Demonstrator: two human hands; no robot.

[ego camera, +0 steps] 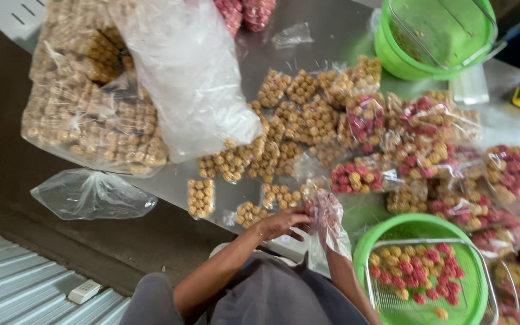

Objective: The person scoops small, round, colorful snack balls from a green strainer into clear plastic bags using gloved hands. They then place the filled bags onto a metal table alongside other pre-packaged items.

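Both hands (pixel 305 219) pinch thin clear plastic bag (pixel 330 232) open (mouth held wide); green round plastic basket (pixel 362 253) at 4 o'clock.

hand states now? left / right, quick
Left hand: fingers closed on the clear plastic bag.
Right hand: hidden inside that bag, grip cannot be told.

Place: a small snack-packing workshop, by the look of it.
Worktop: bare steel worktop (pixel 326 36), covered in goods.
Stock: dozens of small sealed packets (pixel 308 114) of tan and red-and-yellow snack balls, all alike.
Bulk: big clear sack (pixel 85 114) stuffed with finished packets.
Kit: green basins (pixel 386 45) with wire trays; loose balls (pixel 416 274) in one.
Surroundings: corrugated metal sheet (pixel 19 280) below the edge.
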